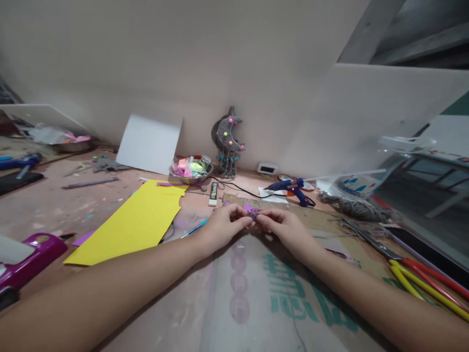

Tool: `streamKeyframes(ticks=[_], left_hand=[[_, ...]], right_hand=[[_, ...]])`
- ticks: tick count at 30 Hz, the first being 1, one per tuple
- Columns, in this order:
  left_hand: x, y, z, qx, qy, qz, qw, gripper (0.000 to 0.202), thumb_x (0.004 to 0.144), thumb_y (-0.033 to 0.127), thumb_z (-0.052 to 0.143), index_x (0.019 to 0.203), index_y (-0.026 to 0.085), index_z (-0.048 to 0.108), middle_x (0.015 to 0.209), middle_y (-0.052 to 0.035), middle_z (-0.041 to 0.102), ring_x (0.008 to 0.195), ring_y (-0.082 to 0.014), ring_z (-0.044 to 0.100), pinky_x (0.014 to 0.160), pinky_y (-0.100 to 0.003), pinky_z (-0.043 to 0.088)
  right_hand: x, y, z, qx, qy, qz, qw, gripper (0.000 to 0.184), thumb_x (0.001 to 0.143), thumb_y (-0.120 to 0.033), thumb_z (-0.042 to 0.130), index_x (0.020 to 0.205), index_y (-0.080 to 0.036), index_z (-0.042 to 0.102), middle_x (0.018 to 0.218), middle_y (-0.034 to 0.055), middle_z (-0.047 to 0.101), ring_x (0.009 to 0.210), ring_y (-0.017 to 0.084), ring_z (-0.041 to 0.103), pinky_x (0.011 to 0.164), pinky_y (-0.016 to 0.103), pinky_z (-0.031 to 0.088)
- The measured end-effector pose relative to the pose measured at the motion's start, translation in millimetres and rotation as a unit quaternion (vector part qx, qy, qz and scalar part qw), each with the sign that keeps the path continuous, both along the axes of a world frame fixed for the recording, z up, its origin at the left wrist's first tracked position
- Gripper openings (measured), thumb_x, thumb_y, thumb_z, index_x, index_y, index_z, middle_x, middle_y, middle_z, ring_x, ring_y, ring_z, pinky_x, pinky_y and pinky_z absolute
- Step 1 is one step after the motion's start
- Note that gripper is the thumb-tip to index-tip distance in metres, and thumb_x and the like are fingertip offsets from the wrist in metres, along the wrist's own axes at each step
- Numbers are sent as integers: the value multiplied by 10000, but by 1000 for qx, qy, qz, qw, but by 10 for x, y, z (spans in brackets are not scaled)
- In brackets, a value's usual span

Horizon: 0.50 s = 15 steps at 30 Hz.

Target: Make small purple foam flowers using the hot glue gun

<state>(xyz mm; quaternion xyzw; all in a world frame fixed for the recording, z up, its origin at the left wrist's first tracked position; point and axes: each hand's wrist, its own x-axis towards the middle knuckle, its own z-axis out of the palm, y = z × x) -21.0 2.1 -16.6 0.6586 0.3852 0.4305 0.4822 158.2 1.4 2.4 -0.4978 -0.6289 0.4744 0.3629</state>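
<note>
My left hand [226, 226] and my right hand [287, 231] meet at the middle, thumbs and fingertips closed on a small purple piece [252, 213] between them. Part of the piece looks darker, but the fingertips cover much of it and its exact kind is unclear. Under both hands lies a cardboard sheet [252, 293] with green and pinkish print. A blue hot glue gun [289, 187] rests just beyond my right hand, a white strip at its back. By my left wrist there is a blue pen [194, 228], partly hidden.
Yellow paper [128, 222] and a magenta tool [32, 259] lie left. Behind stand a metal bowl [190, 175] of colored clay packets, a grey moon ornament [227, 134] and a white board [150, 143]. Scissors [410, 266], a phone [432, 254] and grey yarn [355, 206] are right.
</note>
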Motion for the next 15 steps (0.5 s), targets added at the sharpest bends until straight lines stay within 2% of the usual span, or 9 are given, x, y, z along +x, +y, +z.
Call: streamKeyframes(ticks=[3,6,11,15], left_hand=[[12,-25,31,-30,-13,-22,999,146,784,262,559,879,154,580,792,-23,622,721,-131,581,664,-248,454],[28,-21,50,-63,-54,-3,997,228,811,235,521,1013,139,568,814,-42,630,684,-117,585,666,-257,473],[19,4,41,-80,-57,20,995,273,795,376,562,863,114,596,749,-47,624,619,-108,562,621,-245,469],[5,-3,50,-37,-36,36,998,306,756,437,597,784,133,604,724,-26,605,640,-112,546,605,-223,450]], right_hand=[[7,-24,-12,24,36,-24,999,276,723,-426,627,757,-153,612,618,-12,589,520,85,463,508,212,357],[16,-27,-8,52,43,-48,997,265,739,-417,614,731,-154,587,617,-11,577,538,87,458,523,212,358],[21,-1,-55,43,70,-44,996,292,726,-448,617,741,-159,580,605,-19,569,511,88,469,504,216,367],[14,-16,-67,51,63,-34,996,296,728,-452,617,755,-159,583,621,-16,571,532,97,501,509,218,391]])
